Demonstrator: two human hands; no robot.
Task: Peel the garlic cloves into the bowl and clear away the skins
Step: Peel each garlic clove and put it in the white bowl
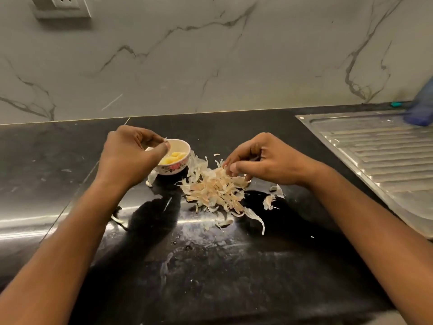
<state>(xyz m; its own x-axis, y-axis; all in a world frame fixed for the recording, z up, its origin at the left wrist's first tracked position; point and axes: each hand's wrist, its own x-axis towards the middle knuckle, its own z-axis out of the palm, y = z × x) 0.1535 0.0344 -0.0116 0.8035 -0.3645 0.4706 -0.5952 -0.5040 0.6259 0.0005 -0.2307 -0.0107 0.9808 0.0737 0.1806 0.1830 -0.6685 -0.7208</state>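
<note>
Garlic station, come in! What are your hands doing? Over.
Left hand pinches a pale scrap above the bowl. Right hand pinches at the skin pile. Peeled cloves in bowl. Stray skins scattered on counter.

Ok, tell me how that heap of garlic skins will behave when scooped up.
The garlic skins look thin and papery, so probably light and floppy, crumpling rather than lifting whole. They lie as loose curled flakes, with strays on the counter, so a scoop will likely shed some. The glossy surface should let them slide.
</note>
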